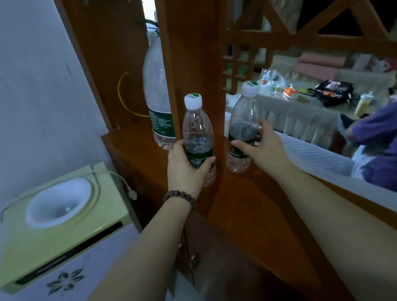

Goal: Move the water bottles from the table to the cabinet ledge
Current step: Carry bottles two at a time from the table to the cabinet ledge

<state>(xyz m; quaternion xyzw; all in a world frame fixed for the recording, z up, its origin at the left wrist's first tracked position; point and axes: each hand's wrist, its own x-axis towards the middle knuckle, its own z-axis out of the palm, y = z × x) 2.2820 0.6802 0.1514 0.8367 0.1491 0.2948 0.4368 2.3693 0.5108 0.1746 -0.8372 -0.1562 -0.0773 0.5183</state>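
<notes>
Cabinet ledge (248,201): seen directly beneath both bottles.
Left bottle (197,135): held upright, gripped at its label by left hand (186,169).
Right bottle (243,125): tilted slightly, grasped by right hand (259,147), base apparently touching the ledge.

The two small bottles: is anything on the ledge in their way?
Nothing visible blocks them. The ledge below the left bottle and right bottle is bare; the big bottle stands farther back.
</notes>
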